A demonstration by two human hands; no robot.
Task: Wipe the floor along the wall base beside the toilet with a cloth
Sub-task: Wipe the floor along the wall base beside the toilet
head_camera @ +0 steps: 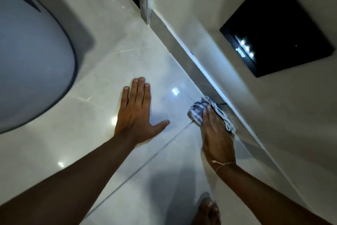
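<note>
A blue and white patterned cloth (198,109) lies on the glossy tiled floor (138,166), pressed against the grey wall base (184,57) on the right. My right hand (216,130) lies flat on top of the cloth and holds it down, fingers pointing up along the skirting. A thin thread is tied around that wrist. My left hand (135,113) rests flat on the floor tile to the left of the cloth, fingers spread, holding nothing. The white toilet (31,64) with a dark rim fills the left side.
A black glossy panel (279,24) is set in the wall at upper right. A door frame post (145,6) meets the skirting at the top. My bare foot (207,212) stands at the bottom edge. Open tile lies between the toilet and the wall.
</note>
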